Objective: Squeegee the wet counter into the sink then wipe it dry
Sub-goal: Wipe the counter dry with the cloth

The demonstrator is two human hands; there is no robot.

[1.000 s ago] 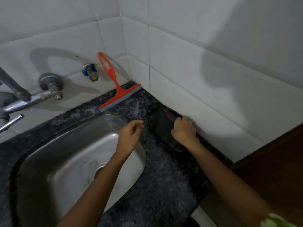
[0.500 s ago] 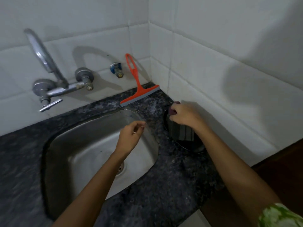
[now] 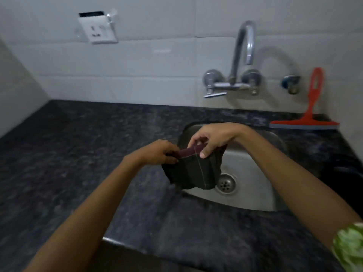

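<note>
Now that the cloth (image 3: 193,169) is off the worktop's (image 3: 82,154) right edge, I pinch it in both hands (image 3: 163,154) (image 3: 214,138) over the sink (image 3: 261,185); squeegee (image 3: 306,122) parked, drying begins.

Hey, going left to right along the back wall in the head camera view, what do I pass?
Wall socket → tap → small blue-handled valve → red squeegee, propped against the wall at the right end of the counter.

no legible text, labels or numbers (frame blurred)
</note>
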